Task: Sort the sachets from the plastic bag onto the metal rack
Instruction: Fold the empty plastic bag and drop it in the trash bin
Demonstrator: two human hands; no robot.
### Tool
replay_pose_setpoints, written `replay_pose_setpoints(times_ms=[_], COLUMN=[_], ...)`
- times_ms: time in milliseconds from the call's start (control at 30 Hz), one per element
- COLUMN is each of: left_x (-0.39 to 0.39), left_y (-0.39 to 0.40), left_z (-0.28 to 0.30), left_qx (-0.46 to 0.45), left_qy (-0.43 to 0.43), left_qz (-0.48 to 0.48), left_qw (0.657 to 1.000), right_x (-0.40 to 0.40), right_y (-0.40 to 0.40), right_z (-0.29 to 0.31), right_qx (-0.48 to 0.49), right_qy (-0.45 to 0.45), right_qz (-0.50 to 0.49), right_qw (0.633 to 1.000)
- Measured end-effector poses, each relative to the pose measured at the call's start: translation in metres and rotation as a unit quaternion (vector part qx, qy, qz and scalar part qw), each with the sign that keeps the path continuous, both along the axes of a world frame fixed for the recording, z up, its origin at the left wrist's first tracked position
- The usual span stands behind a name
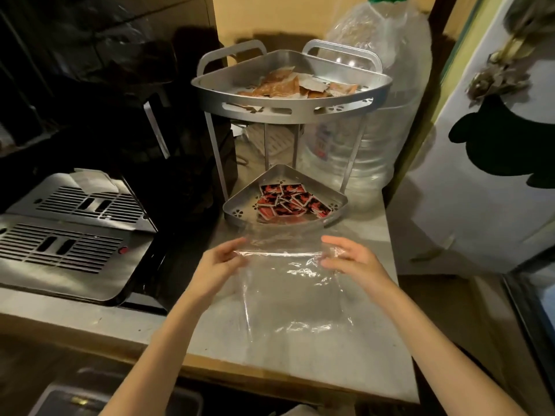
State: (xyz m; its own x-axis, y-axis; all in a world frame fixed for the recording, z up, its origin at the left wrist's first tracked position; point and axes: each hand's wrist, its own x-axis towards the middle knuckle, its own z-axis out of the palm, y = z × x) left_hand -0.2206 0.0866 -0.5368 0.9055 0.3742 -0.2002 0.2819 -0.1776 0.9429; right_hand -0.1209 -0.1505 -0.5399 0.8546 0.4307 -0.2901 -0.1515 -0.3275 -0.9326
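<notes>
Seen from the head camera, the clear plastic bag (292, 292) lies spread flat on the pale countertop (372, 355), just in front of the metal rack (288, 108). The bag is see-through and crinkled, with glare along its creases, and it looks flat, with no sachet visible inside. Its far edge is lifted slightly off the counter between the two hands.

The rack is a two-tier corner shelf of silver metal standing at the back of the counter. Its top tier holds a loose heap of brown and white sachets (288, 85). Its lower tier holds a cluster of red and black sachets (289, 201), overlapping one another.

The left hand (220, 264) pinches the bag's far left corner, fingers bent lightly around the plastic. The right hand (350, 256) grips the far right corner in the same way, thumb and fingers closed on the film. Both forearms reach in from the bottom of the frame.

A large clear water bottle (378, 115) stands behind the rack on the right, and a slotted metal appliance top (69, 235) sits to the left.
</notes>
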Motion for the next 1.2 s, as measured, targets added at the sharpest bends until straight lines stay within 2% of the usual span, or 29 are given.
replay_pose_setpoints(times_ms=[100,200,233,333,433,533,600,733,833,967,1067,1200], left_x=[-0.001,0.000,0.000,0.000,0.002,0.002,-0.001,-0.014,-0.024,-0.043,-0.058,-0.081], left_y=[0.003,0.003,0.002,-0.001,-0.005,-0.001,0.003,0.005,0.006,0.002,0.003,0.011], left_z=[0.002,0.007,0.009,0.012,0.013,0.018,0.023,0.028,0.018,0.004,-0.003,-0.006], left_qx=[0.122,0.297,0.329,0.364,0.373,0.345,0.304,0.099,-0.002,-0.123,-0.162,-0.157], left_qy=[0.035,0.043,0.030,0.002,0.007,0.026,0.032,0.043,0.059,0.060,0.075,0.111], left_qz=[-0.039,-0.034,-0.025,0.005,0.017,0.029,0.021,-0.004,0.002,0.035,0.054,0.037], left_qw=[0.991,0.953,0.944,0.931,0.928,0.938,0.952,0.994,0.998,0.990,0.982,0.981], right_x=[0.002,0.004,0.004,0.006,0.011,0.019,0.022,0.025,0.025,0.021,0.015,0.005], right_y=[0.001,0.006,0.008,0.013,0.016,0.014,0.011,0.008,0.013,0.020,0.027,0.038], right_z=[0.001,0.002,0.002,0.004,0.008,0.012,0.019,0.032,0.028,0.020,0.014,0.008], right_qx=[-0.035,-0.095,-0.113,-0.130,-0.157,-0.144,-0.096,0.007,0.047,0.032,0.010,-0.005], right_qy=[-0.026,-0.096,-0.120,-0.173,-0.230,-0.262,-0.227,-0.073,-0.028,0.014,0.047,0.129], right_qz=[0.042,0.047,0.035,-0.009,-0.004,0.029,0.055,0.099,0.096,0.124,0.145,0.160], right_qw=[0.998,0.990,0.986,0.976,0.960,0.954,0.968,0.992,0.994,0.992,0.988,0.979])
